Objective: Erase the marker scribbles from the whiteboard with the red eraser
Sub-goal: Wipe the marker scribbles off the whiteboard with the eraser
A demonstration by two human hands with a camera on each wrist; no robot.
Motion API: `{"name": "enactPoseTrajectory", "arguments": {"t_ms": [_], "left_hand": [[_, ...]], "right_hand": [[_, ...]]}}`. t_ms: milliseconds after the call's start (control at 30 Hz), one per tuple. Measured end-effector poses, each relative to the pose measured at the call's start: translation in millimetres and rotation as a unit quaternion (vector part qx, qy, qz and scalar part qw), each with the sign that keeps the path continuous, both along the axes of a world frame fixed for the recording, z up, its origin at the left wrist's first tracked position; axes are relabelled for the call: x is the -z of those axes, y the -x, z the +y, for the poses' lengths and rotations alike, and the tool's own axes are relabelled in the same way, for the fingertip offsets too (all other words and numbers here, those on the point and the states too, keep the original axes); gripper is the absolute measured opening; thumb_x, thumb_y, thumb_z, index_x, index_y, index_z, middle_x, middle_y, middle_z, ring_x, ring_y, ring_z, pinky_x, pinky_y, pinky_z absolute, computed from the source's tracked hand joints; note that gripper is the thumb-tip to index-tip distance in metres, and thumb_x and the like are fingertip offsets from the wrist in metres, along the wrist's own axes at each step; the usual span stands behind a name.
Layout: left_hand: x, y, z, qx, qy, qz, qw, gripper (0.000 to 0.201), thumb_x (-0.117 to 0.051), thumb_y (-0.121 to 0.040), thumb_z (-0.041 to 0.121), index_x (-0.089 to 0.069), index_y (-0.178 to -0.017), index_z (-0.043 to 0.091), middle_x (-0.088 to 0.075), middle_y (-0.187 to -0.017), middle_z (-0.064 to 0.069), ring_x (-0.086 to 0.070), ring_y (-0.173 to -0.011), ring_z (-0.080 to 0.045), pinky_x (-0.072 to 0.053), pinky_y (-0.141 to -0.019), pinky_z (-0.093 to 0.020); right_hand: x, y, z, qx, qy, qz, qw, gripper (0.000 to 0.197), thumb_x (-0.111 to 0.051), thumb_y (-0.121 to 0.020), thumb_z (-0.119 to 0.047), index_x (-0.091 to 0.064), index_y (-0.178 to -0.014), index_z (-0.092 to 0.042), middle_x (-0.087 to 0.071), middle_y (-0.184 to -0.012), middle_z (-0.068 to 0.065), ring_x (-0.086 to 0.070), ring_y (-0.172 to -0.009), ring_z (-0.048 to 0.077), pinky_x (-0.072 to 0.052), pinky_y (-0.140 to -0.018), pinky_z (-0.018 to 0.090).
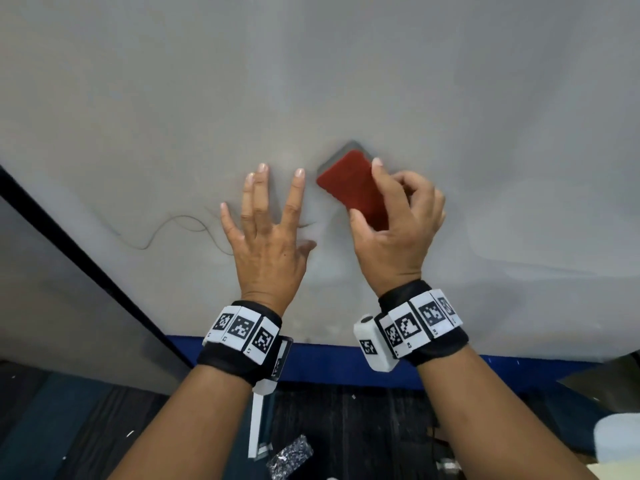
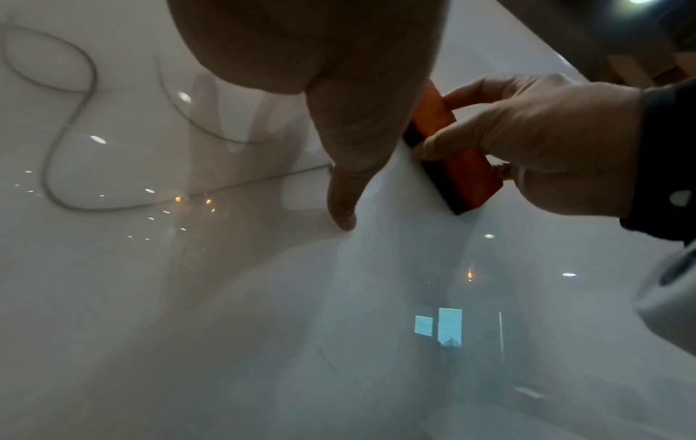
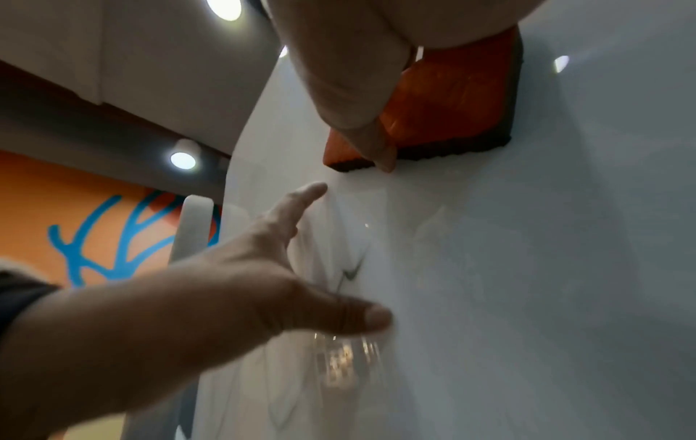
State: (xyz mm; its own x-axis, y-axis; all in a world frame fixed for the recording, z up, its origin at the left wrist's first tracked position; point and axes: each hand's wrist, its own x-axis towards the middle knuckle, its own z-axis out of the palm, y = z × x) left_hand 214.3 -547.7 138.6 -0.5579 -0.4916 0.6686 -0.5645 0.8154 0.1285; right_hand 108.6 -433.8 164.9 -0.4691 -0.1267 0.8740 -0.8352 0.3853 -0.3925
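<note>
The whiteboard (image 1: 311, 81) fills the head view. A thin grey marker scribble (image 1: 173, 225) curls left of my left hand (image 1: 268, 216), whose spread, straight fingers press flat on the board. My right hand (image 1: 391, 216) grips the red eraser (image 1: 353, 185), thumb on one side and fingers on the other, with its dark felt face against the board just right of the left hand. In the left wrist view the scribble (image 2: 68, 143) loops at the left and the eraser (image 2: 455, 154) shows behind my thumb. The right wrist view shows the eraser (image 3: 448, 107) on the board and a short mark (image 3: 350, 274) beside the left hand (image 3: 263, 282).
A blue strip (image 1: 329, 362) runs along the whiteboard's lower edge, and a black frame edge (image 1: 79, 261) slants down the left side. Below lies a dark floor (image 1: 346, 427) with small items. An orange wall with blue lines (image 3: 94, 238) stands left of the board.
</note>
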Motion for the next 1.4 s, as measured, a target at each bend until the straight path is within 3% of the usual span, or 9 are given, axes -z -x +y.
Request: {"name": "enactPoseTrajectory", "arguments": {"t_ms": [67,200,267,600,800,1000,1200,1400], "left_hand": [[1.5,-2.7,-0.5,-0.013,-0.005,0.007,1.000,0.120,-0.083,-0.071,0.048,0.001,-0.155,0.034,0.000,-0.159,-0.012,-0.007,-0.148,-0.031,-0.021,-0.112,-0.067],[-0.1,-6.5,-3.4,-0.022,-0.018,0.005,1.000,0.115,-0.080,-0.074,0.048,0.000,-0.156,0.034,-0.001,-0.159,-0.013,-0.009,-0.148,-0.033,-0.022,-0.111,-0.068],[0.0,-7.0,-5.2,-0.022,-0.011,0.009,1.000,0.110,-0.076,-0.077,0.050,-0.001,-0.156,0.033,-0.002,-0.159,-0.013,-0.010,-0.147,-0.033,-0.023,-0.110,-0.069],[6.8,-15.7,-23.9,-0.001,0.026,-0.014,1.000,0.120,-0.080,-0.071,0.051,0.002,-0.157,0.032,-0.004,-0.160,-0.013,-0.009,-0.148,-0.029,-0.018,-0.112,-0.069],[4.6,-23.0,-36.1,0.002,0.040,-0.006,0.999,0.116,-0.081,-0.073,0.046,-0.002,-0.157,0.030,-0.004,-0.160,-0.015,-0.008,-0.149,-0.030,-0.018,-0.112,-0.069],[3.6,-36.1,-46.9,0.000,0.020,-0.021,1.000,0.120,-0.081,-0.070,0.051,-0.001,-0.157,0.032,0.000,-0.161,-0.014,-0.005,-0.150,-0.030,-0.015,-0.113,-0.069],[7.5,-44.2,-58.4,-0.006,0.044,-0.027,0.999,0.108,-0.076,-0.080,0.046,-0.003,-0.157,0.029,-0.001,-0.161,-0.015,-0.001,-0.150,-0.027,-0.017,-0.112,-0.069],[11.1,-52.1,-66.6,-0.003,0.022,-0.045,0.999,0.125,-0.084,-0.068,0.042,0.005,-0.157,0.031,0.002,-0.162,-0.014,0.002,-0.151,-0.027,-0.012,-0.113,-0.069]], "right_hand": [[1.6,-3.0,-2.6,-0.002,-0.001,-0.002,1.000,0.058,-0.076,-0.068,-0.016,-0.066,-0.125,-0.024,-0.057,-0.108,0.003,-0.050,-0.099,0.025,-0.039,-0.086,0.039],[43.9,-16.1,-3.7,-0.039,-0.122,-0.001,0.992,0.063,-0.079,-0.071,-0.018,-0.057,-0.128,-0.030,-0.053,-0.110,0.000,-0.048,-0.102,0.024,-0.037,-0.088,0.043],[50.4,-15.0,-3.3,-0.039,-0.136,-0.005,0.990,0.061,-0.081,-0.070,-0.017,-0.060,-0.126,-0.029,-0.056,-0.107,0.002,-0.047,-0.101,0.023,-0.037,-0.087,0.043],[30.0,-20.7,-23.0,-0.003,-0.031,-0.004,0.999,0.059,-0.075,-0.070,-0.019,-0.059,-0.125,-0.027,-0.051,-0.109,-0.001,-0.050,-0.100,0.025,-0.041,-0.085,0.042],[57.7,-32.0,-25.6,-0.014,-0.127,0.000,0.992,0.065,-0.081,-0.069,-0.017,-0.054,-0.127,-0.031,-0.053,-0.107,0.000,-0.047,-0.100,0.023,-0.039,-0.084,0.043],[31.5,-28.5,-35.0,0.008,-0.002,-0.020,1.000,0.059,-0.075,-0.070,-0.020,-0.061,-0.126,-0.025,-0.047,-0.110,-0.003,-0.047,-0.099,0.024,-0.039,-0.087,0.039],[68.9,-49.5,-40.2,-0.016,-0.143,0.002,0.990,0.064,-0.081,-0.067,-0.014,-0.059,-0.125,-0.029,-0.054,-0.105,0.002,-0.049,-0.098,0.026,-0.038,-0.084,0.043],[21.5,-43.4,-57.8,0.017,-0.020,0.007,1.000,0.058,-0.073,-0.069,-0.016,-0.064,-0.126,-0.023,-0.053,-0.108,0.002,-0.046,-0.100,0.025,-0.037,-0.087,0.039]]}}
